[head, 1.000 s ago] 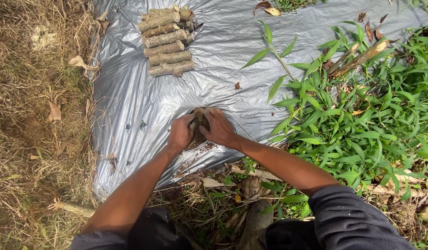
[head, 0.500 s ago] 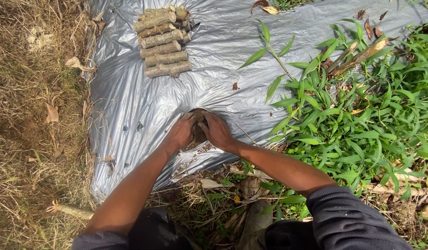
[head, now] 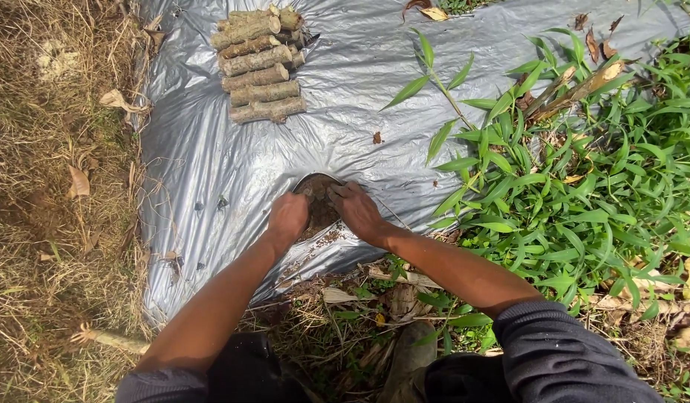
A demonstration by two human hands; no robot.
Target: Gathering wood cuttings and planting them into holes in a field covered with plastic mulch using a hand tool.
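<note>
- We are looking down on the near ground first: dry litter, fallen leaves and a boot toe (head: 407,363) are lying between the two forearms, so footing is cluttered here.
- We are seeing the left hand (head: 288,216) curled knuckles-up at the left rim of a round hole (head: 317,200) torn in the silver plastic sheet (head: 211,186); its fingers are bunched together and tucked downward, and what they are gripping we cannot tell.
- The right hand (head: 358,209) is pressing at the hole's right rim, fingers close together and bent into the soil.
- In our judgement, the hands should be working evenly from both sides, keeping the sheet edge from tearing wider and keeping loose soil inside the opening.
- The sheet's near edge is lying just below the wrists, crumpled over debris; room is tight there.
- Green leafy weeds (head: 584,179) are crowding the right margin and overlapping the sheet.
- Dry grass (head: 54,186) is bordering the left margin.
- Beyond the hole, bare sheet is offering open room.
- Farthest, a stack of cut stem pieces (head: 259,67) is resting on the sheet, well apart from the hands.
</note>
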